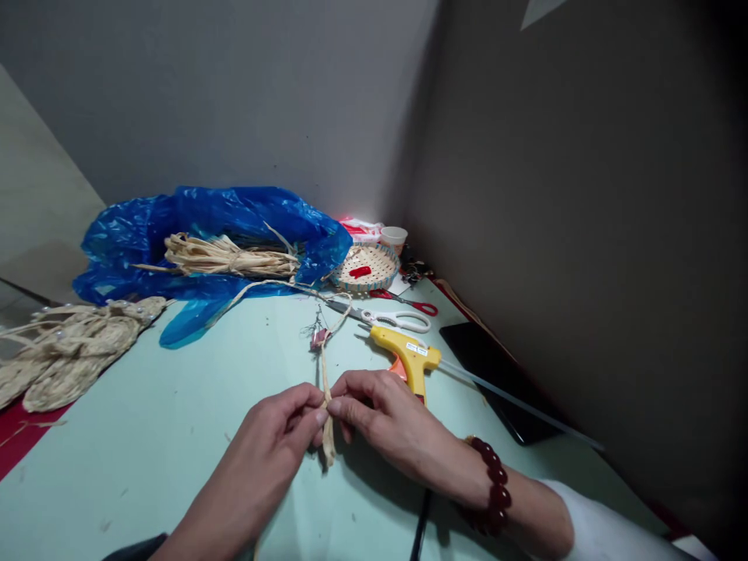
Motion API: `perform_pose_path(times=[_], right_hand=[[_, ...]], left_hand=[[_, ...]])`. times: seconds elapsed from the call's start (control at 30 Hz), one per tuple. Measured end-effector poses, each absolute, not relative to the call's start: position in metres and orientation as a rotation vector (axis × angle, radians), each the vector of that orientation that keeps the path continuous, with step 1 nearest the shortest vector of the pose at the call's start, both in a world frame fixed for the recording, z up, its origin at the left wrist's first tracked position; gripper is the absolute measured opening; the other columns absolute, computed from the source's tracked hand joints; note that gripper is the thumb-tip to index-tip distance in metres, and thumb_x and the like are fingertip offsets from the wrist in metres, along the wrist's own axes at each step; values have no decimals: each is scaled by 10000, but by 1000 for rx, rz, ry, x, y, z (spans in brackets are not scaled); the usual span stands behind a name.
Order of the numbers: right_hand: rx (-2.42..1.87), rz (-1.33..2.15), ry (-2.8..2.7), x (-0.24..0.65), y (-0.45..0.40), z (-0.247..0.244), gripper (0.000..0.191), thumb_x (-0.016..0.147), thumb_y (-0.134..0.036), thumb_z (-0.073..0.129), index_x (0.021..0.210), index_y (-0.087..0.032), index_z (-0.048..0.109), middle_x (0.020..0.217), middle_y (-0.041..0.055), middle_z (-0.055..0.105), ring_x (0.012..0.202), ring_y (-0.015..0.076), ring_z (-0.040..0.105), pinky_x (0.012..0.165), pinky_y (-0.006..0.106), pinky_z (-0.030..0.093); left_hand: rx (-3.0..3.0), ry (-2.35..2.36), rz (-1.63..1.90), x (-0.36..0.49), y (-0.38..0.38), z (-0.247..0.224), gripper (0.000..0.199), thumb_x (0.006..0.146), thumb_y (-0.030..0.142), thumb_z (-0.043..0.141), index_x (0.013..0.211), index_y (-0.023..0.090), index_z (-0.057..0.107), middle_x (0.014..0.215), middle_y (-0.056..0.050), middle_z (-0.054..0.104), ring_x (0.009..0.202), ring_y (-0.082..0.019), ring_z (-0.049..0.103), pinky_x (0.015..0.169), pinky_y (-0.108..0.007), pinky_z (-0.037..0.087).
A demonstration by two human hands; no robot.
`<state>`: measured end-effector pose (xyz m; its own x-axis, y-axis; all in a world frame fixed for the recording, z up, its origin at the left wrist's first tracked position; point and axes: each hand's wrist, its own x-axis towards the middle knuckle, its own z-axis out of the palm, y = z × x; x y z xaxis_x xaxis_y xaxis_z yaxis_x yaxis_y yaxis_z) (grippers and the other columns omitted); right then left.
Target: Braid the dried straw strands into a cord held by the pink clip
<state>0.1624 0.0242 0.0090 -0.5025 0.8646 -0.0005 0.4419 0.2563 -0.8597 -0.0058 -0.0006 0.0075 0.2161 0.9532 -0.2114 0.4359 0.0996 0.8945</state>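
A pale twisted straw cord (326,366) runs from the blue bag, loops near the scissors and comes down to both hands at the lower centre. My left hand (286,425) pinches it from the left, and my right hand (374,405), with a dark red bead bracelet on the wrist, pinches it from the right. The fingertips of both hands nearly meet. Below them hangs the frayed end of the straw. Just above the hands, a small dark red piece with thin wires (319,337) lies beside the cord.
Behind lies a blue plastic bag (234,204) with a straw bundle (231,257). To the right are a yellow glue gun (409,354), white-handled scissors (397,319), red-handled scissors (409,302), a woven basket (374,269), a paper cup (393,237) and a black tablet (496,374). Woven straw pieces (82,351) lie left.
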Motion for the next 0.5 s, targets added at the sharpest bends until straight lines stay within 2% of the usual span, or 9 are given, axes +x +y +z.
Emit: perform_pose_path(times=[0.13,0.27,0.4,0.5], right_hand=[[-1249,933,-2081,159,16,8,203,880,-179,473,735,-168,614,628,-22,598,564,82,476,558,205,333],[-1205,777,-2143,158,9,8,191,857,-130,473,718,-163,600,625,-22,585,534,76,419,544,214,309],[-1184,896,-2114,160,9,11,234,852,-95,466,643,-161,549,568,-41,538,511,66,407,526,206,298],[-1168,1038,-2040,161,11,11,301,887,-134,446,596,-159,520,534,-45,514,510,67,409,533,204,310]], left_hand=[[1762,1644,557,-3,-9,12,284,883,381,417,698,217,555,650,5,590,621,-167,513,607,-271,353],[1721,1683,557,0,-12,9,330,865,414,430,626,216,544,557,13,554,545,-155,497,538,-254,339],[1342,1536,651,7,-14,5,355,852,459,412,647,200,544,517,28,535,372,-91,357,396,-219,253],[1262,1524,652,13,-18,4,384,860,461,385,606,205,518,397,65,417,304,-81,278,363,-218,222]])
